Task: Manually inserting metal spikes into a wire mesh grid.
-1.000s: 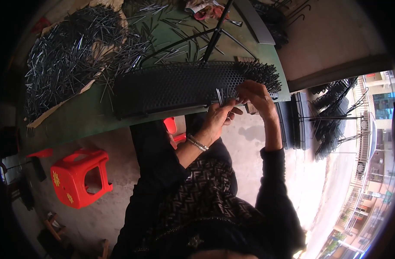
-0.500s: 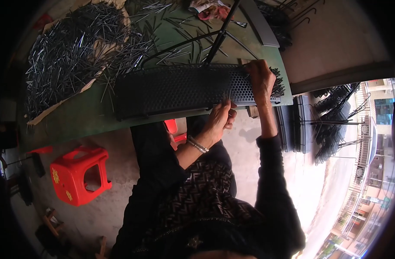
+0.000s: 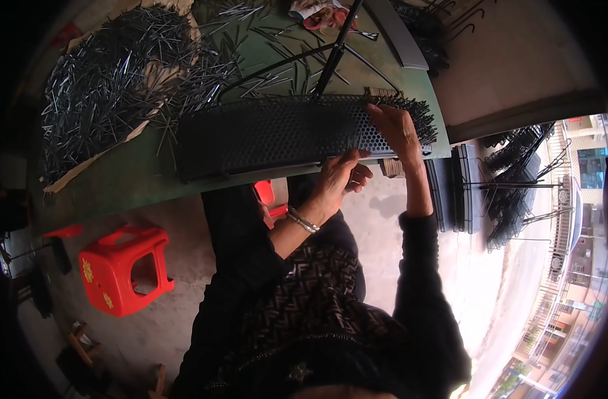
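A long black perforated panel (image 3: 264, 136) with many round holes lies along the near edge of the green table. My right hand (image 3: 398, 133) is over its right part, fingers bent and closed together at the holes. Whatever they pinch is too small to make out. My left hand (image 3: 337, 179), with a bracelet at the wrist, is at the panel's front edge, fingers curled. What it holds is hidden. Short dark sticks (image 3: 422, 120) stand upright in a dense cluster at the panel's right end, beside my right hand.
A big heap of loose black sticks (image 3: 111, 86) lies on brown cardboard at the left. More sticks scatter over the table (image 3: 144, 159). A black metal frame (image 3: 332, 63) rises behind the panel. A red stool (image 3: 124, 269) stands lower left. Dark panels (image 3: 465, 189) stand at right.
My right hand has shifted slightly left and lowered its wrist, uncovering more of the upright sticks. My left hand's lower fingers have loosened a little at the panel's front edge.
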Tool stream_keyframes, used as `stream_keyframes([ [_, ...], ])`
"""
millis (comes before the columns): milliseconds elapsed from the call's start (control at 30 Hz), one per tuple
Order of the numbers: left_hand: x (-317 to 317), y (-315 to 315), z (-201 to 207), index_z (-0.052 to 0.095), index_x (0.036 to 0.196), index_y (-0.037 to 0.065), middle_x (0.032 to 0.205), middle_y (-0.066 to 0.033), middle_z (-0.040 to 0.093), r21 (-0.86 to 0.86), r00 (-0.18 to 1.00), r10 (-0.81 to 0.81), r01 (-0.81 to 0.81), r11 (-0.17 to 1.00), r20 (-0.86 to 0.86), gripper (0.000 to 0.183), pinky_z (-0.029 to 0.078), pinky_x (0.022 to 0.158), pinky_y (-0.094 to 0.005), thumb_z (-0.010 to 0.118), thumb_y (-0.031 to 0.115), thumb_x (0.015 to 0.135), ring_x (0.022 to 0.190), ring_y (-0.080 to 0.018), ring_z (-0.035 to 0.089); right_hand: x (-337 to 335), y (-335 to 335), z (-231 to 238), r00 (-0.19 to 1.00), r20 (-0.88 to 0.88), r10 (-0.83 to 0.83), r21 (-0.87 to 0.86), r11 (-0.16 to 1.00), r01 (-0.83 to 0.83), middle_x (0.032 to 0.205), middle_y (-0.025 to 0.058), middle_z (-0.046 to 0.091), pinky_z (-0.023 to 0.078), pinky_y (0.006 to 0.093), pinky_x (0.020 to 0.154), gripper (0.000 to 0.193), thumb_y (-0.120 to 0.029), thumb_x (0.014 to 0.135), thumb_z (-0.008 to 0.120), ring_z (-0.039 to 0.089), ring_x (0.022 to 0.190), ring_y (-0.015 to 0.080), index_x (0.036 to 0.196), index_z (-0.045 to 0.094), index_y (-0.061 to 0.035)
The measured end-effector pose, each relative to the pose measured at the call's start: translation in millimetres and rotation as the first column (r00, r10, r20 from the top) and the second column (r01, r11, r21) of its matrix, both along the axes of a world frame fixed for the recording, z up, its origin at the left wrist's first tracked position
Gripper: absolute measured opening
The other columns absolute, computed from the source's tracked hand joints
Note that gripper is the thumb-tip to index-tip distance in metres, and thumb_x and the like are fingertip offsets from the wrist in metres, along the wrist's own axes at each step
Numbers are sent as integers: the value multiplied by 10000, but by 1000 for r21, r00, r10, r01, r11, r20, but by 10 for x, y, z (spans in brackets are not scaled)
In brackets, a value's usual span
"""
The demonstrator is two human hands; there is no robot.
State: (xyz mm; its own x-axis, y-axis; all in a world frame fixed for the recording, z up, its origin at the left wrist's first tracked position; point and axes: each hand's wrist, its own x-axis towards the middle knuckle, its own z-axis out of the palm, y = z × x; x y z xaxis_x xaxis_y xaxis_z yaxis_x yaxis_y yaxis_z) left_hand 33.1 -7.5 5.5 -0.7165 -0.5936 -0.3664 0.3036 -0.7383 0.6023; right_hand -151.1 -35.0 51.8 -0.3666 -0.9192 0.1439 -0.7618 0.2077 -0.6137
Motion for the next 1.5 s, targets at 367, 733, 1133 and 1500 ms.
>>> stream_keyframes([
  [367, -65, 38, 76, 682, 1058, 91, 811, -41, 695, -75, 998, -21, 26, 997, 61, 312, 413, 576, -218, 583, 367, 951, 658, -85, 587, 53, 444, 143, 871, 424, 247, 119, 939, -324, 728, 38, 631, 387, 225, 413, 207, -173, 892, 608, 541, 550, 82, 951, 685, 10],
  [733, -45, 14, -15, 634, 1065, 33, 777, -46, 608, 60, 1000, 18, -18, 998, -2, 342, 287, 480, -194, 517, 349, 1008, 545, -39, 361, -27, 187, 114, 987, 88, -137, -351, 923, 160, 751, 79, 697, 526, 262, 661, 151, -129, 927, 576, 678, 692, 125, 951, 639, 6],
  [1133, -57, 28, 53, 635, 1055, 58, 769, -49, 616, 76, 999, -35, 37, 996, -36, 339, 279, 461, -185, 513, 370, 1007, 520, -27, 319, -51, 54, 51, 989, -37, -143, -329, 936, 123, 716, 69, 708, 512, 276, 638, 151, -171, 933, 565, 702, 698, 162, 949, 638, -40],
  [1500, -9, 19, 16, 623, 1147, 7, 754, 24, 530, 41, 995, -70, 73, 997, -78, 379, 273, 487, -172, 493, 340, 1021, 586, -14, 342, -143, -74, -6, 920, -388, -61, -186, 982, -13, 926, 113, 667, 518, 408, 714, 139, -231, 880, 618, 662, 835, 292, 959, 707, -158],
])
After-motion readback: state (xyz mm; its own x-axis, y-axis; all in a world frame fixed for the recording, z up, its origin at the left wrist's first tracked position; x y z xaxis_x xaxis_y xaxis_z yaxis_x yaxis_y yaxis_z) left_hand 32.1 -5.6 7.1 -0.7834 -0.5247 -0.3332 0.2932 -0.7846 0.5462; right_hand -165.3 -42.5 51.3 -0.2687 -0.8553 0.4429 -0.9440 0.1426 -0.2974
